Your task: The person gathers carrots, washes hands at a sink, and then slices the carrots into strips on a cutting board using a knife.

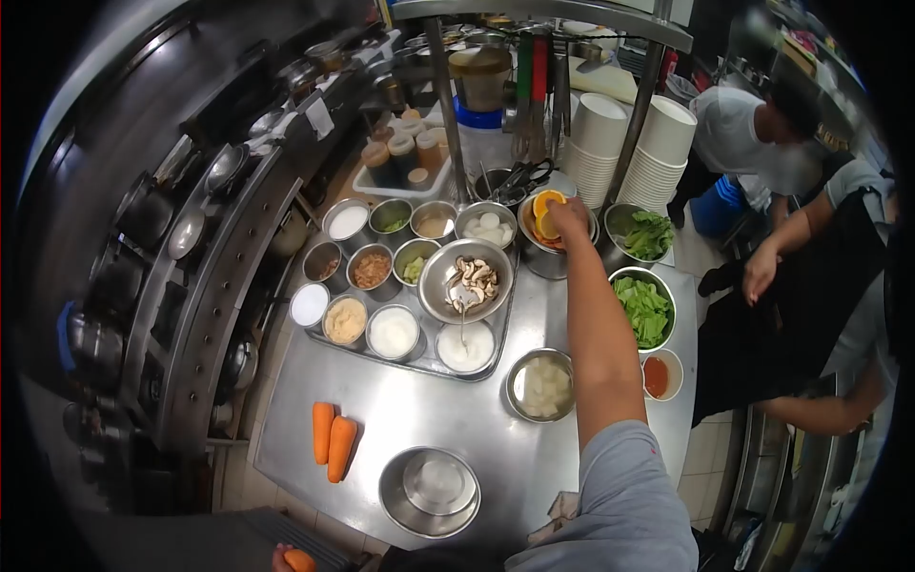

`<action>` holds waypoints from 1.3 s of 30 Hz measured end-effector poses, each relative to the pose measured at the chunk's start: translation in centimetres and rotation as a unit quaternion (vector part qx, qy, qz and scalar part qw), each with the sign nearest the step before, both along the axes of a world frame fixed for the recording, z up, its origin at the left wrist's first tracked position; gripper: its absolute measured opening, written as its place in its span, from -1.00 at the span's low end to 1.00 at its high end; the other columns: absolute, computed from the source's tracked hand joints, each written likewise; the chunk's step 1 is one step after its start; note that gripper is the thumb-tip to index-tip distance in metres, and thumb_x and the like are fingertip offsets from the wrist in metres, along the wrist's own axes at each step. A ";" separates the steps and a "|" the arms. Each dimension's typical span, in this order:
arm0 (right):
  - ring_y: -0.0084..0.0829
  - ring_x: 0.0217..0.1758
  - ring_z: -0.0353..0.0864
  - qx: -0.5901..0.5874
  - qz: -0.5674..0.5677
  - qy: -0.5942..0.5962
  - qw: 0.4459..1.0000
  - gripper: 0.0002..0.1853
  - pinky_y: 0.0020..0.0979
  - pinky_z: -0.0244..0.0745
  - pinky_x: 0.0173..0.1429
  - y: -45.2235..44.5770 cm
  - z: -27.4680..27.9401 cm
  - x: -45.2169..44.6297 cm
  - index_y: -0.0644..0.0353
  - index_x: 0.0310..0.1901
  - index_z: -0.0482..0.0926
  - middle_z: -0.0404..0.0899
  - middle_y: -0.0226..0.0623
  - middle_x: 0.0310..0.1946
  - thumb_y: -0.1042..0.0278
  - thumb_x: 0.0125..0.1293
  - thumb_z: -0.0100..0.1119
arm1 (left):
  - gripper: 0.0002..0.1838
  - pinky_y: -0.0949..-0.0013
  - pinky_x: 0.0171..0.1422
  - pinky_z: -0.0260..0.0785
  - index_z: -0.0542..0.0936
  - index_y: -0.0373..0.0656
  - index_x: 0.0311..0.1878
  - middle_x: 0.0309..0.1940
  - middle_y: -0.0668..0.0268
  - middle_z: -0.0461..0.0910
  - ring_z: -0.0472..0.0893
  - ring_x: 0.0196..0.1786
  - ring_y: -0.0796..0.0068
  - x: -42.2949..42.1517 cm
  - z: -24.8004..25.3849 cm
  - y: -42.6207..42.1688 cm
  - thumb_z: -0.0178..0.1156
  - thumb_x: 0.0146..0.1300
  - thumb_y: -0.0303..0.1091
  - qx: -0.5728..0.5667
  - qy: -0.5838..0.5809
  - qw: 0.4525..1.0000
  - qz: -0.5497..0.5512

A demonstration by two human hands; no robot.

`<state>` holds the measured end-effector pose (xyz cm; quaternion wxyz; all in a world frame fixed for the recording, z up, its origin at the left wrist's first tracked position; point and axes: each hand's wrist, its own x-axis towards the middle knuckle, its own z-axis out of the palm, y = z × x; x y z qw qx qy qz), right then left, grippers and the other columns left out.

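Observation:
My right hand (570, 221) reaches far across the steel table, its fingers closed on orange slices (547, 212) over a metal container (545, 264). At the bottom edge, my left hand (280, 559) is partly in view, wrapped round an orange carrot (299, 561). Two peeled carrots (332, 440) lie on the table at the left. Near the front edge sits a metal bowl (391, 500) with a smaller one inside. A bowl of sliced mushrooms (476, 280) rests on the containers of a tray (434, 370).
Lettuce bowls (642, 310), a cup of red sauce (657, 375) and a bowl of white chunks (541, 385) flank my right arm. White container stacks (657, 151) stand behind by a shelf post (636, 124). People (820, 276) stand at the right.

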<state>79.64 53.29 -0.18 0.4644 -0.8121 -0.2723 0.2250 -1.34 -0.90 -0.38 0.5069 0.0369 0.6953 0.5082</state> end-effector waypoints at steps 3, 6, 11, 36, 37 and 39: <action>0.04 -0.02 0.73 -0.030 0.031 -0.010 0.999 -0.48 -0.01 0.69 -0.22 1.1 -1.2 0.9 0.31 0.19 0.48 0.65 0.09 0.04 0.10 0.35 0.25 | -0.68 0.06 -0.17 0.61 0.62 -0.08 0.01 -0.13 0.32 0.68 0.67 -0.15 0.30 -0.6 -0.8 0.1 0.23 0.41 -0.04 0.024 -0.025 0.999 -0.020; 0.01 -0.03 0.74 -0.003 0.014 0.119 0.993 -0.48 0.00 0.67 -0.17 -0.7 2.5 -0.6 0.31 0.22 0.49 0.68 0.05 -0.03 0.05 0.43 0.18 | -0.72 0.13 -0.20 0.63 0.65 -0.11 -0.07 -0.22 0.29 0.69 0.69 -0.21 0.30 -1.0 -1.0 0.1 0.24 0.42 -0.10 0.031 -0.050 0.998 -0.032; -0.20 -0.27 0.75 0.192 0.111 0.446 0.867 -0.59 -0.23 0.57 -0.38 -3.5 5.3 0.1 0.21 0.12 0.52 0.70 -0.11 -0.18 0.02 0.52 0.09 | -0.69 0.17 -0.27 0.65 0.65 -0.12 -0.09 -0.28 0.27 0.68 0.69 -0.29 0.29 0.1 0.3 0.7 0.23 0.44 -0.05 0.026 -0.058 0.997 -0.035; -0.41 -0.07 0.65 0.020 0.026 0.199 0.979 -0.63 -0.40 0.53 0.09 -42.9 -5.9 -22.7 0.25 0.19 0.57 0.68 -0.25 -0.09 0.19 0.51 0.13 | -0.38 0.35 0.13 0.53 0.52 -0.24 0.20 -0.03 0.25 0.63 0.64 -0.01 0.44 20.2 2.8 28.4 0.51 0.06 -0.34 0.257 0.198 0.823 -0.466; -0.41 -0.01 0.63 0.049 0.056 0.153 0.985 -0.61 -0.40 0.51 0.15 -42.6 -6.2 -23.3 0.27 0.19 0.56 0.67 -0.24 -0.05 0.15 0.53 0.12 | -0.41 0.36 0.13 0.53 0.54 -0.24 0.17 -0.05 0.25 0.65 0.65 -0.02 0.43 21.7 2.7 28.9 0.51 0.07 -0.28 0.227 0.229 0.816 -0.480; -0.13 0.10 0.63 0.018 0.089 0.028 0.995 -0.51 -0.24 0.49 0.25 -41.8 -7.3 -23.4 0.31 0.24 0.53 0.61 -0.04 0.07 0.03 0.55 0.07 | -0.42 0.37 0.14 0.53 0.56 -0.24 0.14 -0.07 0.25 0.66 0.66 -0.03 0.42 24.1 2.8 29.1 0.50 0.08 -0.23 0.200 0.262 0.801 -0.501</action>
